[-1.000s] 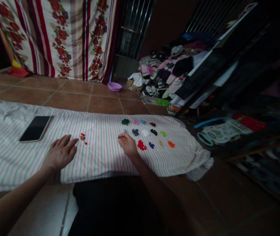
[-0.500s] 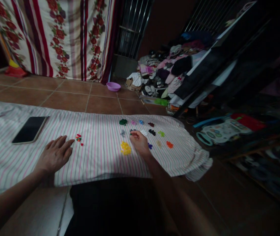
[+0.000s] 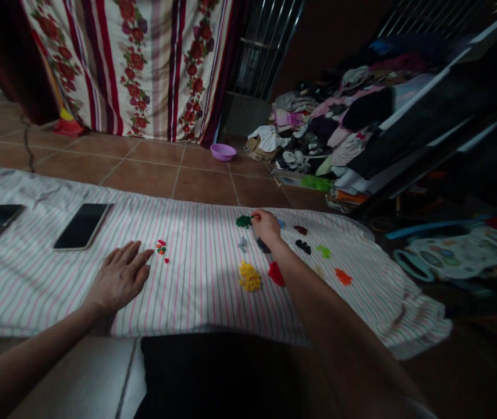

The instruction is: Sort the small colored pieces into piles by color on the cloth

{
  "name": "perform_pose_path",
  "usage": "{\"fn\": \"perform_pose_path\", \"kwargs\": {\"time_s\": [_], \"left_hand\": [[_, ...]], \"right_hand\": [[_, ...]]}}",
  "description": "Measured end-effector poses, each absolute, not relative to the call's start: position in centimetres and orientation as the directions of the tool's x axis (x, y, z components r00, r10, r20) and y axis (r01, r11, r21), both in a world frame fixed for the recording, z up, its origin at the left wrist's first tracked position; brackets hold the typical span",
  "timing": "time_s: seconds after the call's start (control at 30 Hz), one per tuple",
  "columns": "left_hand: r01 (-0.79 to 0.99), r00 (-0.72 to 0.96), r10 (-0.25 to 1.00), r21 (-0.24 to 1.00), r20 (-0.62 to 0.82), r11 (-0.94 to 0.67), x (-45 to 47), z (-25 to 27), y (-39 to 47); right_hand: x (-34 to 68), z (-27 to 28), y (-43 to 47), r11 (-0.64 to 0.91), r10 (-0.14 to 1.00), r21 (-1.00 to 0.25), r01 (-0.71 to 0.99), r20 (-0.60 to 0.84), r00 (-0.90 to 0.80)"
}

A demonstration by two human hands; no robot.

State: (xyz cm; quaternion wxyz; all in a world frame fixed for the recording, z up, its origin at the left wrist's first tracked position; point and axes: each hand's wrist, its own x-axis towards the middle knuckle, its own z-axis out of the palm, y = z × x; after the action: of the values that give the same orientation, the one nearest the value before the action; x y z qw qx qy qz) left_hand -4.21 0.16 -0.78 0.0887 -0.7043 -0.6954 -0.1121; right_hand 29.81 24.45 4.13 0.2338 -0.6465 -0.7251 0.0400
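My left hand [image 3: 120, 276] lies flat with fingers apart on the striped cloth [image 3: 196, 250]. Just beyond its fingertips is a small mixed cluster of red, green and orange pieces [image 3: 161, 248], with one loose red piece [image 3: 167, 261] closer to me. My right hand [image 3: 267, 226] is closed in a pinch at the right edge of the dark green pile [image 3: 243, 222]; anything between the fingertips is too small to make out. Grey pieces [image 3: 242, 244], a yellow pile [image 3: 249, 277] and a red pile [image 3: 276, 273] lie nearby. My right hand and forearm hide some other piles.
Black [image 3: 303, 247], brown [image 3: 300, 230], lime green [image 3: 323, 251] and orange [image 3: 343, 276] piles lie right of my forearm. Two phones rest at left, one dark-screened [image 3: 82, 227]. A purple basin [image 3: 223, 152] sits on the tiled floor, near heaped clothes [image 3: 318, 128].
My right hand has moved away from me, from near the grey and white pieces to the dark green pile, uncovering the red pile. The view has turned left; my left hand stays flat.
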Motion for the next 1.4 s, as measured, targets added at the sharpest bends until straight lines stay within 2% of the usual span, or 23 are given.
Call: {"fn": "perform_pose_path", "kwargs": {"time_s": [0.23, 0.5, 0.63, 0.83, 1.07, 1.2, 1.4], "left_hand": [[1.0, -0.004, 0.963, 0.025, 0.268, -0.003, -4.1, -0.7, 0.1], [1.0, 0.001, 0.967, 0.008, 0.253, -0.003, -4.0, -0.5, 0.1], [1.0, -0.004, 0.965, 0.013, 0.264, 0.0, -3.9, -0.5, 0.1], [0.999, -0.031, 0.967, 0.018, 0.254, 0.028, -3.6, -0.2, 0.2], [0.996, -0.054, 0.973, 0.082, 0.226, 0.037, -3.5, 0.1, 0.2], [0.996, -0.056, 0.968, 0.086, 0.243, 0.036, -3.5, 0.0, 0.2], [0.995, -0.048, 0.96, 0.102, 0.275, 0.021, -3.5, -0.2, 0.2]], "right_hand": [[29.1, 2.8, 25.8, 0.174, 0.958, -0.272, 0.946, 0.27, -0.099], [29.1, 3.8, 25.0, 0.141, 0.972, -0.272, 0.952, 0.22, -0.081], [28.4, 4.6, 24.2, 0.171, 0.963, -0.271, 0.947, 0.25, -0.102], [24.1, 4.7, 22.7, 0.422, 0.895, -0.395, 0.816, 0.326, -0.305], [16.4, 3.1, 17.9, 0.671, 0.72, -0.503, 0.544, 0.269, -0.639], [13.4, 2.6, 15.6, 0.736, 0.618, -0.491, 0.466, 0.207, -0.758], [11.7, 2.6, 14.6, 0.739, 0.596, -0.463, 0.489, 0.112, -0.796]]}}
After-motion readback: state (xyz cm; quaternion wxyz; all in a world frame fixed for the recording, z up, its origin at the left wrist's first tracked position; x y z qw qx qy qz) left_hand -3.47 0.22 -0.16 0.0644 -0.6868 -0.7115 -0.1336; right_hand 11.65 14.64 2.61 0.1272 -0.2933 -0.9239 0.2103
